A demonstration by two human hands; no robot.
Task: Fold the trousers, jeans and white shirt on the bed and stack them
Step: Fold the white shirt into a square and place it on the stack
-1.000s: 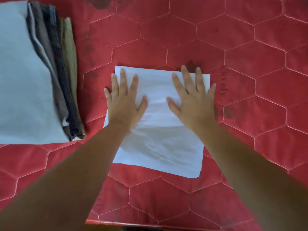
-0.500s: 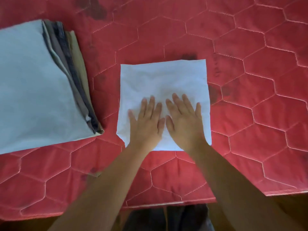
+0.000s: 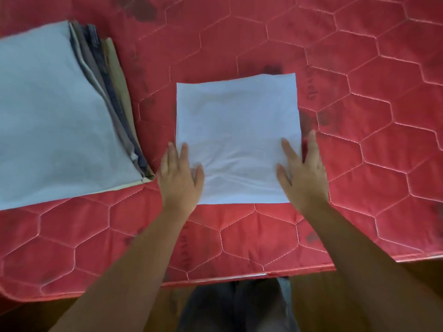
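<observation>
The white shirt (image 3: 236,130) lies folded into a flat square on the red quilted bed (image 3: 359,116). My left hand (image 3: 178,178) rests flat at the shirt's near left corner, fingers straight. At the near right corner lies my right hand (image 3: 303,173), fingers straight, partly on the cloth and partly on the bed. To the left sits a stack of folded clothes (image 3: 55,116) with a pale grey piece on top; khaki, dark blue and grey layers (image 3: 112,101) show along its right side.
The bed's near edge (image 3: 215,279) runs across the bottom of the view, with my legs in dark trousers (image 3: 235,307) below it. Dark stains mark the quilt near the shirt's far edge and at the top.
Both hands have slid from the shirt's far part back toward me, met in the middle, then spread apart to the two near corners. The view has pulled back from the bed.
</observation>
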